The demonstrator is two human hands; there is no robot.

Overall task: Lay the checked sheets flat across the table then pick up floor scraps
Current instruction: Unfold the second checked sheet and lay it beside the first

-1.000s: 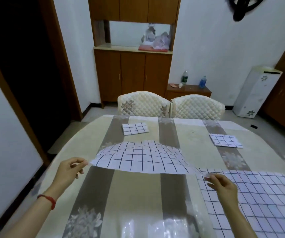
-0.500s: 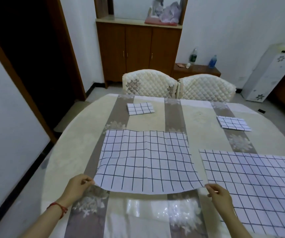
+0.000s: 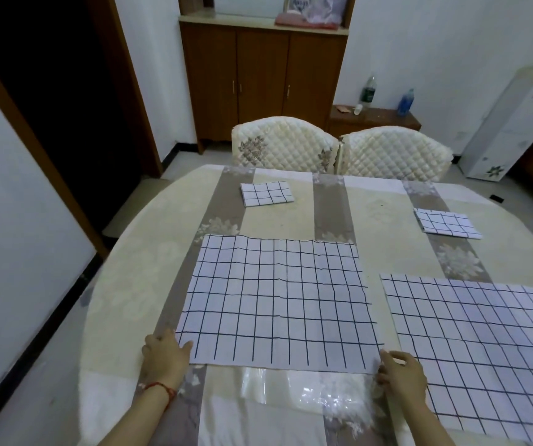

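Now | middle checked sheet [image 3: 278,304] flat on table [image 3: 136,278] | left hand [image 3: 165,355], right hand [image 3: 402,373] loosely curled, pinning near corners, squaring it | two folded sheets [image 3: 266,193] far side pending

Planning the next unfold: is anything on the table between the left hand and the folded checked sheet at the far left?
Only the middle sheet, lying flat. The left hand rests at its near left corner; the folded sheet lies past its far edge, with bare tablecloth between. Reaching along the left side avoids it.
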